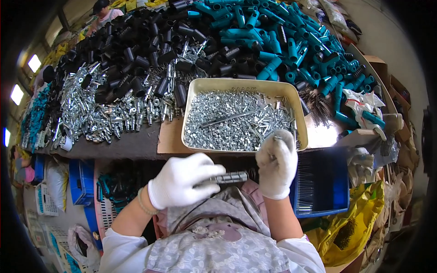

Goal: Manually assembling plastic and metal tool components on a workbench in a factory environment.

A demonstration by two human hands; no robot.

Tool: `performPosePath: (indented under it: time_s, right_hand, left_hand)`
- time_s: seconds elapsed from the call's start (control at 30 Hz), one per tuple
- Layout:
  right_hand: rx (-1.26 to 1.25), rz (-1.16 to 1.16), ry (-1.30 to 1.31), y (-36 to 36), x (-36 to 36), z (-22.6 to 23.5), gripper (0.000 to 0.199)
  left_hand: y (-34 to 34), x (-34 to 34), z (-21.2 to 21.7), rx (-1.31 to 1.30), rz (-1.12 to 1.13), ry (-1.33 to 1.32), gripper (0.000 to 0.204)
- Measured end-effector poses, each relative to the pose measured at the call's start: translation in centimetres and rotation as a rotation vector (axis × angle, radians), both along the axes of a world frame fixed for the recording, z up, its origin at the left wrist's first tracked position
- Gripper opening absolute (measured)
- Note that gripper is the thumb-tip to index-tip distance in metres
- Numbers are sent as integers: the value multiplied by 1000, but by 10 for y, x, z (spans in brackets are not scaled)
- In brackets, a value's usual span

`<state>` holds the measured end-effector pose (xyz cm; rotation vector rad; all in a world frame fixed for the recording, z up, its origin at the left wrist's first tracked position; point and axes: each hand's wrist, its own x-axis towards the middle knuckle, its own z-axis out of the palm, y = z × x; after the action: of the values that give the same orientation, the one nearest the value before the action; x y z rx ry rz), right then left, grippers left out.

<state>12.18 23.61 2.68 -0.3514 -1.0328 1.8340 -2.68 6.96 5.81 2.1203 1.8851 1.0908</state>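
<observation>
My left hand (184,179), in a white glove, is closed around a silvery metal cylinder (232,177) with grooves along it. The part lies level in front of my apron, and a dark thin spring (251,174) shows at its right end. My right hand (278,166), gloved too, is raised at the front right corner of a cream tray (190,98). Its fingers are curled together, with a small shiny metal piece (276,137) at the tips. Many small metal pins and bits (218,132) fill the tray, and a long metal rod (230,119) lies across them.
Behind the tray rise heaps of black tubes (132,54) and teal plastic housings (273,41). Metal shafts (86,104) are piled at left, loose springs (318,107) at right. A blue bin (321,182) and yellow sack (355,227) stand below right. Another person (105,16) is at far left.
</observation>
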Motion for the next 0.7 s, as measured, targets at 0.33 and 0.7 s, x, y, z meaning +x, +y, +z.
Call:
performPosePath:
  time_s: [0.33, 0.7]
  right_hand:
    - [-7, 255, -292, -49, 1, -12, 13]
    - [156, 346, -768, 1, 65, -12, 12]
  left_hand:
    - [-23, 24, -39, -83, 9, 84, 38]
    - [-73, 13, -51, -6, 342, -219, 36]
